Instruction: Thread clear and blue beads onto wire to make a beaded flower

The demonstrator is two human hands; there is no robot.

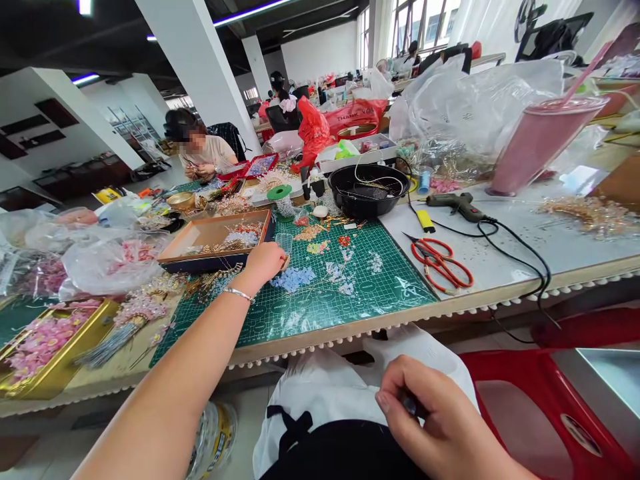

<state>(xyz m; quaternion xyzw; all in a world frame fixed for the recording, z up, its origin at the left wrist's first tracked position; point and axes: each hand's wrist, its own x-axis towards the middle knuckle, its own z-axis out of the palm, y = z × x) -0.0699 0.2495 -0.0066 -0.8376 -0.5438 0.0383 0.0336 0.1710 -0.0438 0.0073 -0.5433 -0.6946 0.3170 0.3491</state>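
My left hand reaches over the green cutting mat, fingers bent down and closed. A small clear plastic box shows just beyond its fingertips; whether they grip it is hidden. Right beside that hand lies a pile of pale blue flower pieces. Further right on the mat are white and clear flower pieces and red beads. Above my lap, my right hand is curled with thumb and forefinger close together. Something small and dark shows inside its curl, too shadowed to name.
An open tray stands left of the mat, a black bowl behind it. Red-handled scissors and a corded glue gun lie right, near a tilted pink drink cup. A gold box holds pink flowers. Another person sits opposite.
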